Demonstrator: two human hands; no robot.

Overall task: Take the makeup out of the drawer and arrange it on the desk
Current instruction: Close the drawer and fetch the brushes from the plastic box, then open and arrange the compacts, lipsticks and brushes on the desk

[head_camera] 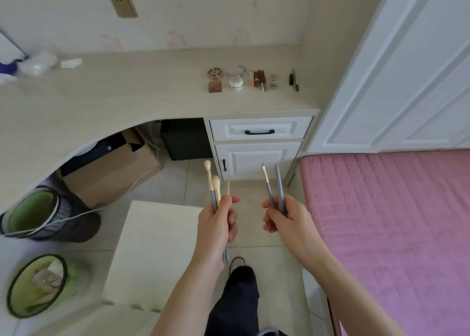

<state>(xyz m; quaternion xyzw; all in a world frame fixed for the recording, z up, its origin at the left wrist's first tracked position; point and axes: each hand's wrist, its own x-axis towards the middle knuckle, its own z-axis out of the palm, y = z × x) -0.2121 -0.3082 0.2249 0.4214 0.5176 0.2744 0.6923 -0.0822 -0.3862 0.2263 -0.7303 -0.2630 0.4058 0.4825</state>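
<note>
Three pale-tipped, grey-handled makeup brushes [213,185] are gripped upright in the closed left hand [218,225], and two slim grey-handled brushes [274,186] are pinched in the closed right hand [282,220], apparently sorted by type before being set down. A row of small cosmetics [254,80] is already lined up on the pale wood-grain desk [127,94] above the shut white drawer [259,129], presumably leaving space for the brushes

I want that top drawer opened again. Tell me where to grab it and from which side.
Grip the dark bar handle in the middle of the top drawer front, coming straight from the front with fingers hooked over it. It runs horizontally and stands off the panel, so a level pull should work. Both the left hand and right hand hold makeup brushes, so free one first.
</note>
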